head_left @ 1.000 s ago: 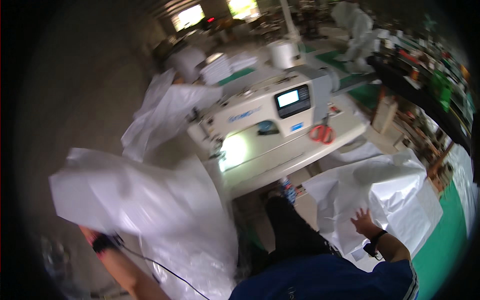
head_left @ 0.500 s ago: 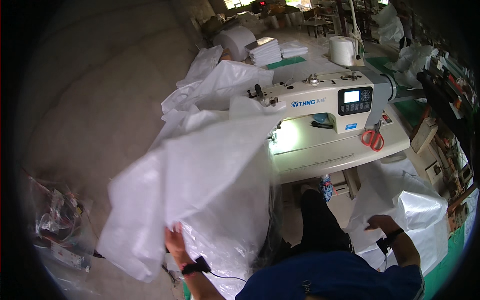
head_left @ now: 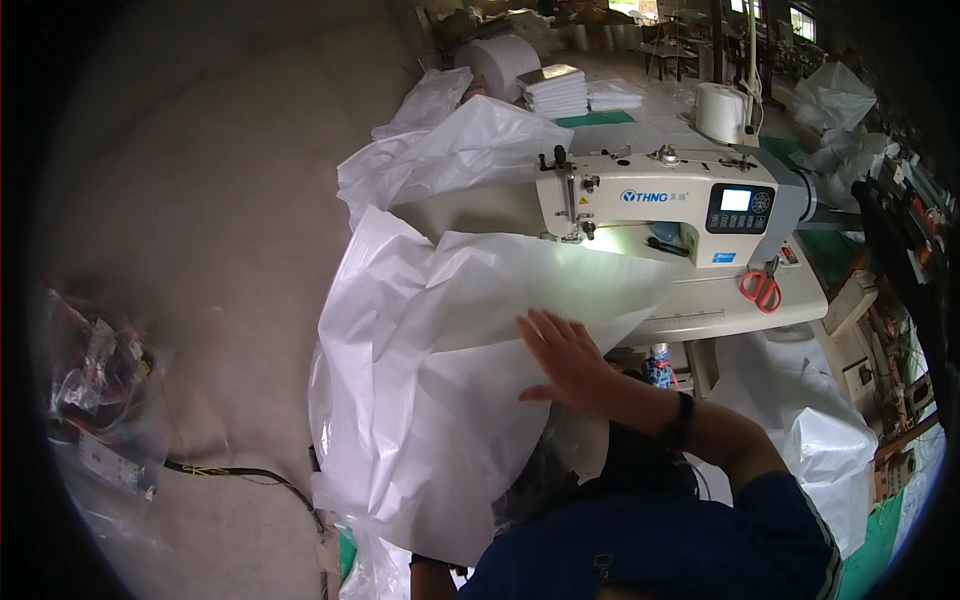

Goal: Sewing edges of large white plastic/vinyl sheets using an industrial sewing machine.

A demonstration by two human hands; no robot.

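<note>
I have my right hand open, grasping nothing, over the white plastic sheet at its nine o'clock, cannot tell my hidden left hand's grip, and judge slack folds could drag the edge askew under the industrial sewing machine at one o'clock.

Right hand: back uppermost, flat and unclenched, pointing far and left
Right fingers: stretched out, slightly parted
Right thumb: set apart, nearer, aimed left
Right forearm: reaching leftward across the front of the torso, elbow bent at the right
Left forearm: only a short stretch showing at the near edge, left of the torso
Left hand: hidden, pose unreadable
</note>
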